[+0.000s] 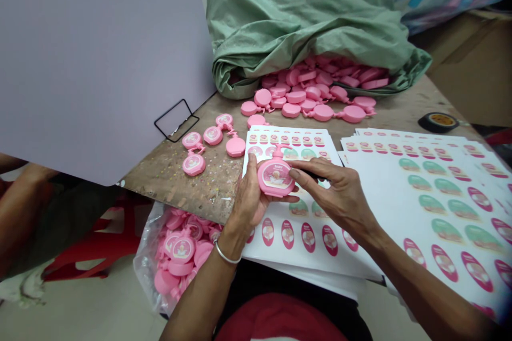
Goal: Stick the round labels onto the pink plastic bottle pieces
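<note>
My left hand point(246, 197) grips a small pink bottle-shaped toy point(276, 176) that bears a round sticker on its face. My right hand point(334, 192) rests on the toy's right side, with the index finger pressed flat on its front. Both hands hover over a white sticker sheet point(304, 234) printed with pink and green oval labels. A silver bangle point(226, 256) circles my left wrist.
Several stickered pink toys point(200, 146) lie on the worn wooden table point(180, 176). A green sack point(312, 16) spills unlabelled pink toys point(312, 93) behind. More sticker sheets point(440, 181) spread right, near a tape roll point(438, 121). A clear bag point(180, 256) of finished toys hangs below left. A grey board point(92, 53) stands left.
</note>
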Available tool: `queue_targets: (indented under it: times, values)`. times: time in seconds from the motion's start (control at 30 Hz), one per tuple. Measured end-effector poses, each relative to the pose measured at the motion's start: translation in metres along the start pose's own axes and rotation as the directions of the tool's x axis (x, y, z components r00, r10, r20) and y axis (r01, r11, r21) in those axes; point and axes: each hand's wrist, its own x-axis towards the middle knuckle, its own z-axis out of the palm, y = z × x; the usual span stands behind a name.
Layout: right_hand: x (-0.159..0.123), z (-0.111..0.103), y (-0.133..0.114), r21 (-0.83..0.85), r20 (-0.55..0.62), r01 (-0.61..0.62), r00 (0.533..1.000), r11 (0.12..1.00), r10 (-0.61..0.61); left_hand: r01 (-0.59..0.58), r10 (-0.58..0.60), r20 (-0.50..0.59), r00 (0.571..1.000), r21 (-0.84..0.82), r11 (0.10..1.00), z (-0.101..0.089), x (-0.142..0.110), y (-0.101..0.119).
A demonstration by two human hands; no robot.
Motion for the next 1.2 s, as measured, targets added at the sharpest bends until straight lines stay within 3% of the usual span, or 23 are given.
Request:
queue_targets:
  times: [0.53,0.73,0.87,0.97,1.07,1.13,1.2]
  values:
    - [0.000,0.000,0.000,-0.020,0.004,0.026,1.000,0.999,-0.026,-0.005,0.005,0.043,0.999,0.021,1.000,-0.003,0.002,-0.002]
    - [0.000,0.000,0.002,-0.056,0.002,0.065,0.998,0.996,-0.065,-0.039,0.031,0.166,0.986,0.043,0.998,-0.004,-0.003,0.002]
    - [0.004,-0.008,0.008,-0.344,0.051,0.165,0.986,0.924,-0.158,-0.100,0.064,0.250,0.966,0.132,0.986,-0.009,-0.010,0.003]
    - [0.008,-0.013,0.011,-0.513,-0.058,0.083,0.990,0.854,-0.131,-0.064,0.026,0.281,0.959,0.126,0.990,-0.011,-0.014,0.003]
    - [0.013,-0.005,0.010,-0.241,-0.025,-0.030,0.999,0.970,0.025,-0.064,0.025,0.307,0.951,0.119,0.991,-0.010,-0.016,0.000]
    - [0.017,0.004,0.012,-0.063,0.073,-0.113,0.990,0.992,0.118,-0.085,0.036,0.337,0.941,0.131,0.988,-0.011,-0.017,-0.001]
    - [0.025,0.011,0.020,-0.021,0.079,-0.151,0.985,0.988,0.152,-0.081,0.031,0.333,0.942,0.138,0.987,-0.015,-0.018,-0.001]
